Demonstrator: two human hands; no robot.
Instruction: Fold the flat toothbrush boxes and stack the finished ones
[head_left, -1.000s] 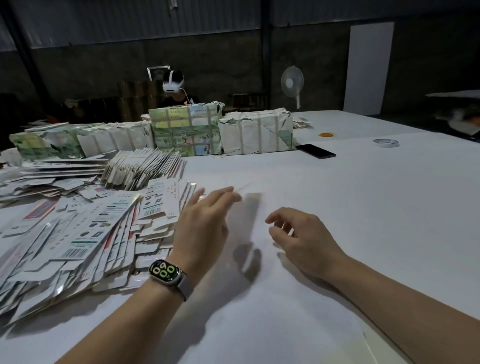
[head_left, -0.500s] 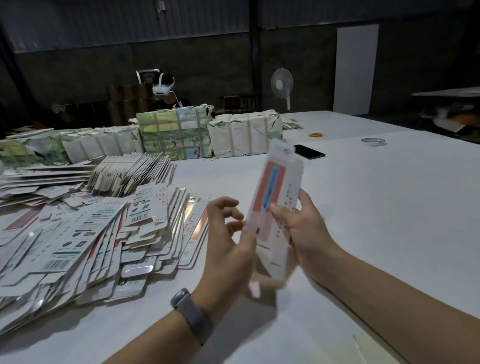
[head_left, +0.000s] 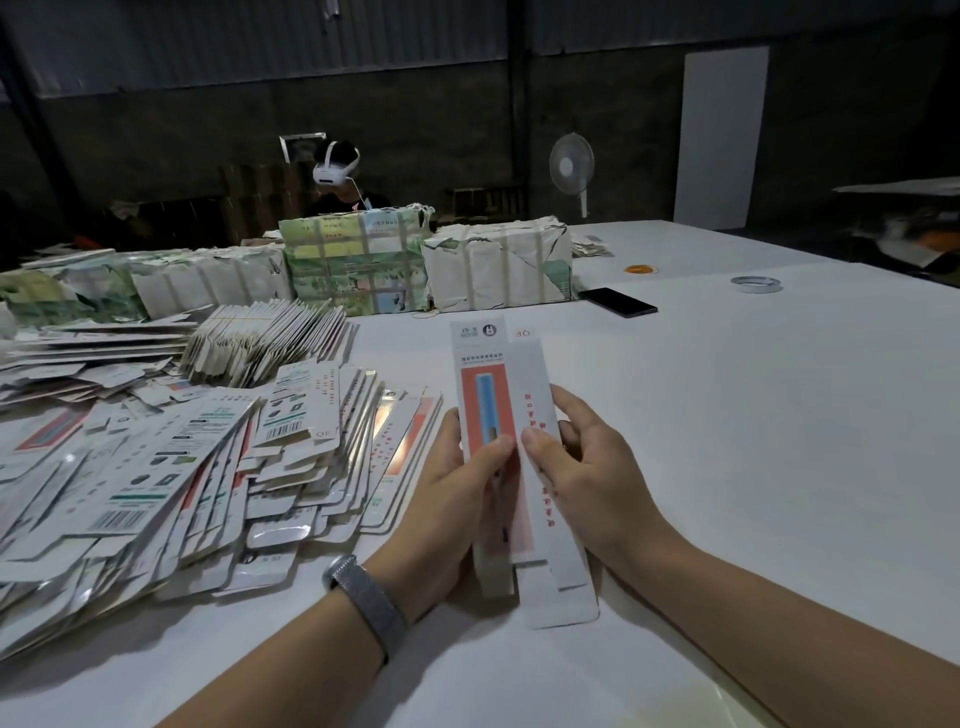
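Toothbrush box (head_left: 503, 441), right of flat pile (head_left: 171, 457): pinched by left hand (head_left: 457, 499) and right hand (head_left: 587, 478); step, squaring open; next, likely tucking end flaps

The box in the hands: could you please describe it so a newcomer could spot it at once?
On the white table, right of the sprawling heap of flat boxes, both hands hold one toothbrush box upright. It alone is lifted off the table, showing a red panel with a blue strip.
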